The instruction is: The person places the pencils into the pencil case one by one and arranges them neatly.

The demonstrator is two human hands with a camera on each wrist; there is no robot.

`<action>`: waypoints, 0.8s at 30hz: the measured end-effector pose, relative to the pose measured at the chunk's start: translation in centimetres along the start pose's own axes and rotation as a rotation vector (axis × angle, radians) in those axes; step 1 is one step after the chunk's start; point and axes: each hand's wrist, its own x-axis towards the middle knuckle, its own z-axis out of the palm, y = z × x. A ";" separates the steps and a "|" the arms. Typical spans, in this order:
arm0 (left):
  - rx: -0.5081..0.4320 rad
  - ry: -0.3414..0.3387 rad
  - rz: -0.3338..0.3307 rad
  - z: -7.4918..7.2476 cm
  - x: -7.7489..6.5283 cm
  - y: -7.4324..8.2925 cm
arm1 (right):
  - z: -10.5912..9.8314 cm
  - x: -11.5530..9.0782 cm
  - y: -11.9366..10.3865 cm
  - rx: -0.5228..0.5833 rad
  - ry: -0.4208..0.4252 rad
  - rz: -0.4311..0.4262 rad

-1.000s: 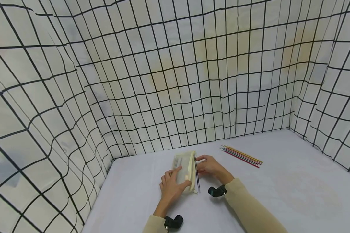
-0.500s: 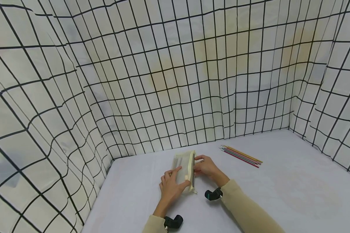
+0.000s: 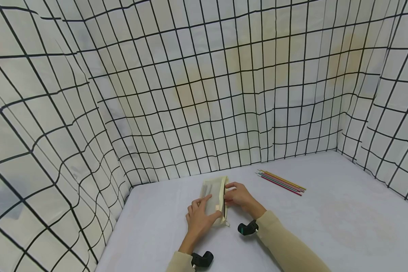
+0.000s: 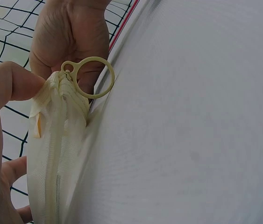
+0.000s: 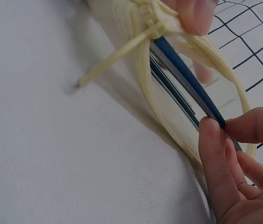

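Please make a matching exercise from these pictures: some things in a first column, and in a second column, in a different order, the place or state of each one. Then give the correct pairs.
Column one:
1. blue pen
2. cream pencil pouch
3. loose coloured pencils
4. ring zipper pull

Column two:
A. lying together on the table, apart from both hands
B. pinched by the right hand at the mouth of the pouch
C. at the end of the pouch, beside the left thumb
D. flat on the table, with the left hand on it

Pairs: 1-B, 2-D, 3-A, 4-C

Left hand (image 4: 0, 121) pinches mesh pouch (image 4: 52, 158) beside ring pull (image 4: 88, 77)
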 end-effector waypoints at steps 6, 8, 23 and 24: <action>-0.005 -0.004 -0.001 0.1 0.0 -0.2 | 0.1 0.0 0.0 0.006 0.005 0.005; -0.005 -0.006 -0.007 0.1 0.0 -0.3 | 0.0 0.0 -0.1 -0.001 0.007 0.003; -0.009 -0.006 -0.010 0.2 0.1 -0.2 | -1.4 0.0 -0.7 -0.048 0.010 -0.018; -0.009 -0.005 -0.009 0.1 0.1 -0.2 | -1.5 -0.1 -0.8 -0.073 0.015 -0.017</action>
